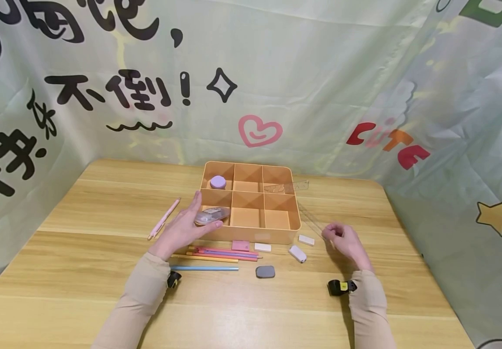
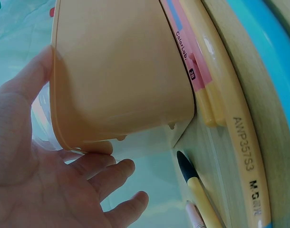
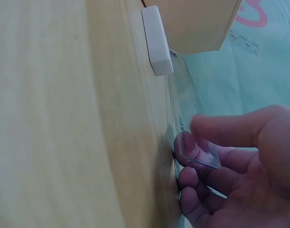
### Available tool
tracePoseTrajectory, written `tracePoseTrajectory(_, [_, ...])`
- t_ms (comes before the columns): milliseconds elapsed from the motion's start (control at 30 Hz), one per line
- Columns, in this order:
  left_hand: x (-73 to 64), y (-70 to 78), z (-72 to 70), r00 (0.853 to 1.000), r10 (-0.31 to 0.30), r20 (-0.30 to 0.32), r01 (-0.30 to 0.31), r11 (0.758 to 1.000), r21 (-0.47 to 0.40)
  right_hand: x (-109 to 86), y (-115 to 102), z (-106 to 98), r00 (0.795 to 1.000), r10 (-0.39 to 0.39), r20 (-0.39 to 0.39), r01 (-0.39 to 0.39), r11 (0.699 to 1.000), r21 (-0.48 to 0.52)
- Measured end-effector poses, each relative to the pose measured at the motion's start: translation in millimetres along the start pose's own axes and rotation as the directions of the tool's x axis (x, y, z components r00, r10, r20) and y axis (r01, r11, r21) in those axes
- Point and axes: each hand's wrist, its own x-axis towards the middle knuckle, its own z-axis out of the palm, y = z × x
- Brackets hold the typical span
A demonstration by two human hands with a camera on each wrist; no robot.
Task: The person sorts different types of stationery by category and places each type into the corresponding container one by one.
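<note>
My left hand [image 1: 184, 227] rests at the front left corner of the orange compartment box [image 1: 251, 236], its thumb touching the front rim and its fingers at the left side. In the left wrist view the box wall [image 2: 121, 66] fills the middle, beside the spread fingers. A clear purplish item [image 1: 213, 214] lies in the front left compartment, next to that hand. My right hand [image 1: 342, 240] pinches the end of a clear ruler [image 3: 202, 159] between thumb and index finger, right of the box. Another clear ruler [image 1: 286, 187] leans in the back right compartment and sticks out past the rim.
A purple round-topped item [image 1: 218, 182] stands in the back left compartment. Before the box lie several pencils [image 1: 224, 254], a blue pencil [image 1: 204, 268], a pink block [image 1: 240, 245], white erasers [image 1: 297, 253] and a grey eraser [image 1: 265, 272]. Pink pens [image 1: 164, 219] lie left.
</note>
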Motion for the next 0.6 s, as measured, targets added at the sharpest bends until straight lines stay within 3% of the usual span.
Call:
tracePoseTrajectory(200, [-0.1,0.3,-0.2,1.000,-0.003,0.003,0.003,1.000,-0.002,2.1,1.7,-1.7,0.996,0.090,-0.026,-0.086,0.988,0.127])
tracePoseTrajectory(333, [-0.1,0.1,-0.3,1.000,0.003,-0.002,-0.003,1.000,0.000,2.6,2.2,-1.7,0.995,0.099,-0.029,-0.091,0.973,0.211])
tracePoseTrajectory(600, [-0.2,0.2,1.2,1.000,0.008,-0.001,-0.008,1.000,-0.025,2.6,1.8,-0.4,0.993,0.095,-0.064,-0.076,0.965,0.253])
